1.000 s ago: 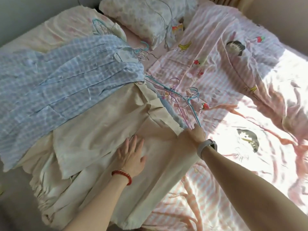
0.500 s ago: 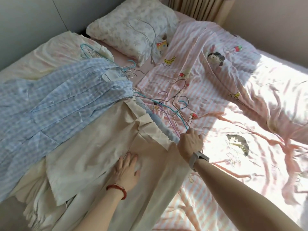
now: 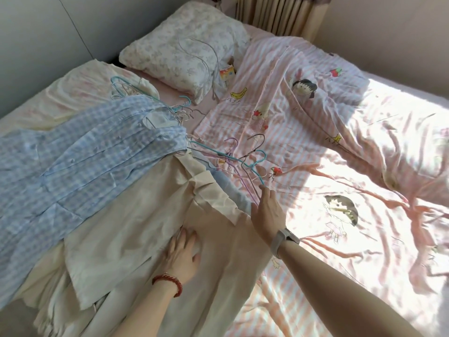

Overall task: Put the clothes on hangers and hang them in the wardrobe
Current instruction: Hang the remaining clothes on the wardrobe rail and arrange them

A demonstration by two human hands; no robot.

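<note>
A pile of clothes is spread over the left half of the frame, on a bed covered by a pink striped sheet (image 3: 303, 132) printed with cartoon figures. Uppermost at the left lies a blue-and-white checked garment (image 3: 80, 161), pleated and rumpled, with a white label showing near its neck. Below it, toward the lower centre, a beige garment (image 3: 136, 215) is laid out flat, its collar folded back in sharp creases; a strip of pale blue cloth is seen just beside that collar.

A tangle of wire hangers (image 3: 243, 156), in teal, lilac and dark tones, rests on the sheet at the centre of the frame, touching the upper edge of the clothes.

The left hand (image 3: 181, 256), a red bead bracelet at its wrist, is pressed flat on the beige garment with fingers straight and slightly spread. The right hand (image 3: 267, 212), a grey band at its wrist, is held with fingers extended and relaxed, the fingertips at the lower end of a teal hanger; nothing is gripped.

A floral pillow (image 3: 184, 49) lies at the upper centre.
</note>
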